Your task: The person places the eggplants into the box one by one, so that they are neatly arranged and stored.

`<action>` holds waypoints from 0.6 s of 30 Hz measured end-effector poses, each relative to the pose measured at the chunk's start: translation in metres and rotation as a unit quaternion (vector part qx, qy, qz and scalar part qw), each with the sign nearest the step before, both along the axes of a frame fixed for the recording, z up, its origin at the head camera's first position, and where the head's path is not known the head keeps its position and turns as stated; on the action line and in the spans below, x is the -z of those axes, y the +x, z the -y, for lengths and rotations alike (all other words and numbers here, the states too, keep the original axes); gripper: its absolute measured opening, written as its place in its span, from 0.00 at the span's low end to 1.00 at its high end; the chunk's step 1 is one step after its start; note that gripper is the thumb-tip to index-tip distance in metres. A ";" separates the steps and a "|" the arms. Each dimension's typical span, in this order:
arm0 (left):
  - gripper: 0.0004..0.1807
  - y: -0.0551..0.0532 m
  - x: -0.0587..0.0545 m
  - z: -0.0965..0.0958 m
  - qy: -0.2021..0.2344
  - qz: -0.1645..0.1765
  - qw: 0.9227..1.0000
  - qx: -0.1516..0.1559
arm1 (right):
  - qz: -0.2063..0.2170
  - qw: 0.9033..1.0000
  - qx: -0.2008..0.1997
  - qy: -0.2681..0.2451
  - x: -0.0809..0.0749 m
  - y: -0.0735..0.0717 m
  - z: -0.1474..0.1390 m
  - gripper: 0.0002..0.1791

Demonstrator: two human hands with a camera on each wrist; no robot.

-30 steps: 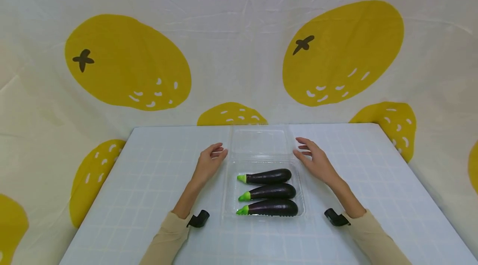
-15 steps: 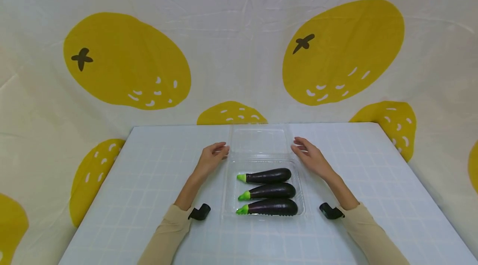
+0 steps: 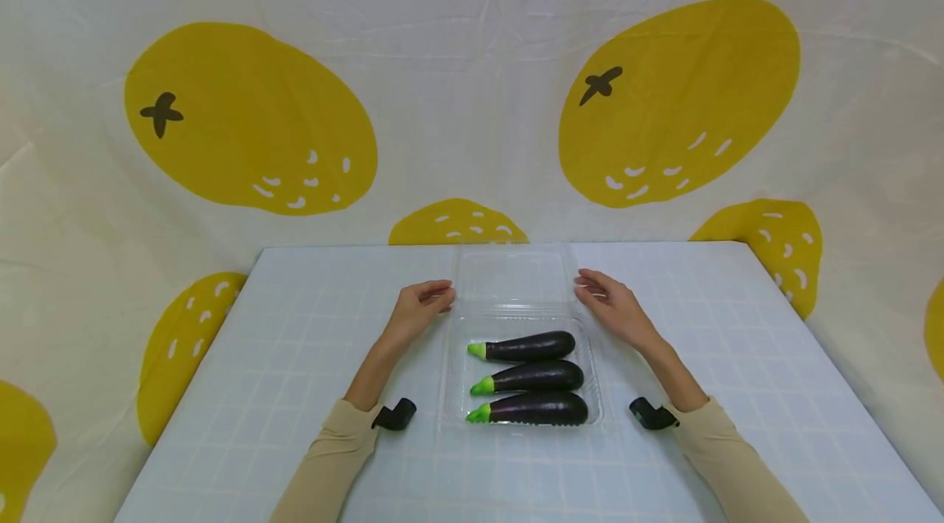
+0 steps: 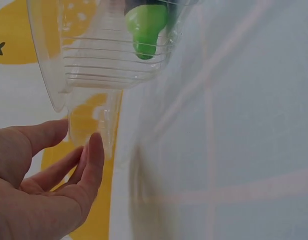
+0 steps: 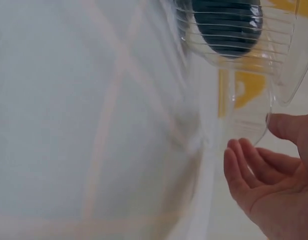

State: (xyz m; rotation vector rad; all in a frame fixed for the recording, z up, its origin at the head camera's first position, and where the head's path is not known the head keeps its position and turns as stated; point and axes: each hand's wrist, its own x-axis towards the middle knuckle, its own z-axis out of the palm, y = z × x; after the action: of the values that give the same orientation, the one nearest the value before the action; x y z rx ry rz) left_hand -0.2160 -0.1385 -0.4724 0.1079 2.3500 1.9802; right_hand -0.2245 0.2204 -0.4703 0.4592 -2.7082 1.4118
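Observation:
A clear plastic clamshell container (image 3: 596,408) lies open at mid-table, its lid (image 3: 512,277) folded back toward the far edge. Across its base lie three dark eggplants with green stem ends: one at the far side (image 3: 533,347), one in the middle (image 3: 540,377) and one nearest (image 3: 540,408). My left hand (image 3: 415,314) is at the lid's left edge, thumb tip right at the rim and fingers bent below with a gap. At the lid's right edge, my right hand (image 3: 618,314) is posed alike. In the right wrist view its thumb (image 5: 283,125) meets the rim.
A pale checked cloth covers the table (image 3: 737,425). Behind it hangs a white curtain (image 3: 472,97) printed with large yellow fruit. A black wrist camera (image 3: 394,415) sits on the left cuff, another camera (image 3: 652,414) on the right.
Both hands have come slightly inward, up to the sides of the lid, and their fingers have drawn closer together. The container and eggplants have stayed in place.

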 end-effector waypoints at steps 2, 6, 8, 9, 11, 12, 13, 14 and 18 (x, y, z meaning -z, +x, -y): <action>0.20 0.001 -0.001 0.000 0.006 0.000 1.000 -0.002 | -0.003 1.000 0.001 -0.005 -0.001 0.000 0.000 0.26; 0.19 0.001 -0.003 0.000 0.011 -0.007 1.000 -0.004 | -0.015 0.999 0.000 -0.029 -0.003 0.001 0.000 0.26; 0.19 0.002 -0.004 0.000 0.011 -0.012 1.000 -0.007 | -0.026 0.999 -0.003 -0.042 -0.004 0.001 0.000 0.27; 0.19 0.002 -0.005 0.000 0.007 -0.014 1.000 -0.007 | -0.033 0.998 -0.004 -0.045 -0.004 0.001 0.000 0.27; 0.19 0.002 -0.007 0.000 -0.005 -0.021 1.000 -0.010 | -0.041 0.998 -0.002 -0.050 -0.006 0.000 0.000 0.28; 0.19 0.002 -0.008 0.000 -0.012 -0.026 1.000 -0.011 | -0.043 0.998 0.000 -0.048 -0.006 0.000 0.000 0.28; 0.19 0.003 -0.010 0.000 -0.020 -0.028 0.999 -0.013 | -0.043 0.998 0.003 -0.045 -0.008 0.000 0.000 0.29; 0.19 0.003 -0.011 -0.001 -0.028 -0.031 0.999 -0.015 | -0.042 0.998 0.007 -0.041 -0.009 -0.001 -0.001 0.30; 0.19 0.003 -0.016 -0.001 -0.044 -0.039 0.998 -0.021 | -0.034 0.999 0.023 -0.024 -0.014 -0.001 -0.002 0.29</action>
State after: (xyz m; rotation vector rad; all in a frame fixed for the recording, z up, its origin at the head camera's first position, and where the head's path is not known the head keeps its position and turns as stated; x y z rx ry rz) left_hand -0.2131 -0.1374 -0.4569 0.1346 2.5046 1.9194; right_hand -0.2257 0.2220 -0.4568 0.4312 -2.6087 1.4192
